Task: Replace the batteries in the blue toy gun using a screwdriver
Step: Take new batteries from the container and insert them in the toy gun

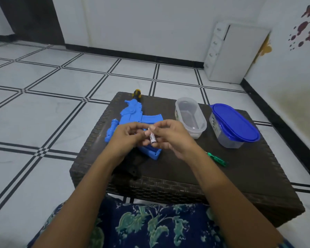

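Observation:
The blue toy gun (132, 115) lies flat on the dark woven table (240, 176), partly hidden under my hands. Both hands meet just above it. My right hand (170, 138) pinches a small white battery (152, 138) between thumb and fingers. My left hand (127, 138) has curled fingers touching the same battery from the left. A green-handled screwdriver (217, 159) lies on the table right of my right wrist. A blue cover piece (153, 153) shows below my hands.
An open clear plastic tub (190, 117) and a second tub with a blue lid (234, 124) stand at the table's right. A yellow-black tool handle (137, 93) sits behind the gun. A black part (131, 171) lies near the front edge. Tiled floor surrounds the table.

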Tool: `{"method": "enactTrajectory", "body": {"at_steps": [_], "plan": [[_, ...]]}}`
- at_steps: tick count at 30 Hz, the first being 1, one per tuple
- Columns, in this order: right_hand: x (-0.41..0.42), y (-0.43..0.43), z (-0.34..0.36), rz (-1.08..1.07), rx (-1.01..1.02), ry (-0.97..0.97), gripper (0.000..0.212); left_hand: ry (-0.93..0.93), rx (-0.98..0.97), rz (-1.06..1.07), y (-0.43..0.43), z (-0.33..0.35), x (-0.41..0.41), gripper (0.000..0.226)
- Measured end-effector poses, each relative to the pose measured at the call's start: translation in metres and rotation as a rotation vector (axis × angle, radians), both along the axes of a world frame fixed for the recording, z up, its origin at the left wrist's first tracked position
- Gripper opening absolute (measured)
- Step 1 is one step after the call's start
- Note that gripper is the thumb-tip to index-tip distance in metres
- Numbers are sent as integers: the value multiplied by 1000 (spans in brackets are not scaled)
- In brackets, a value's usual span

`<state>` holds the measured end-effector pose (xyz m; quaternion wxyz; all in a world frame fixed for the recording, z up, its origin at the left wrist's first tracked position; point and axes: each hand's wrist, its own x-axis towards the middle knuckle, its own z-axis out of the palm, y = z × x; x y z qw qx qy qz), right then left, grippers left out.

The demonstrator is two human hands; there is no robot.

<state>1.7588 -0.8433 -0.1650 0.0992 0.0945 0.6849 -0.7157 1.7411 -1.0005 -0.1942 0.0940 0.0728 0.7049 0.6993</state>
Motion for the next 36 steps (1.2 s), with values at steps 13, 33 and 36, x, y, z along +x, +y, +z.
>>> {"method": "enactTrajectory", "body": {"at_steps": [13, 33, 36], "plan": [[-8, 14, -4, 227, 854, 241, 17, 286, -845, 252, -8, -18, -13, 21], [-10, 7, -10, 445, 950, 306, 22, 279, -863, 239, -7, -17, -17, 22], [-10, 7, -17, 479, 996, 332, 26, 278, -849, 246, -7, -18, -17, 21]]}}
